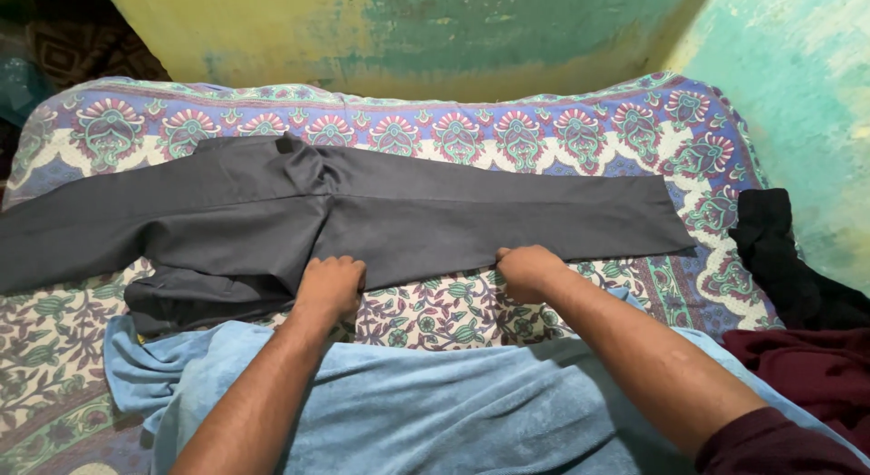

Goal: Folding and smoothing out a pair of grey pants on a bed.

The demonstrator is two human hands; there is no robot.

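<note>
A pair of dark grey trousers (362,217) lies flat across the bed (562,135), which is covered with a sheet with a floral pattern in purple, pink and green. One leg reaches to the right side of the bed, the other goes out of view at the left. The left hand (331,285) rests on the near edge of the trousers, close to the crotch, with the fingers curled under and pressed together on the cloth. The right hand (526,268) is on the near edge of the right leg, fingers also bent and closed on the hem line; I cannot tell if they pinch the cloth or only press it. A light blue towel (408,411) lies under both forearms. At the right edge lie a black garment (779,257) and a dark red cloth (816,366).
</note>
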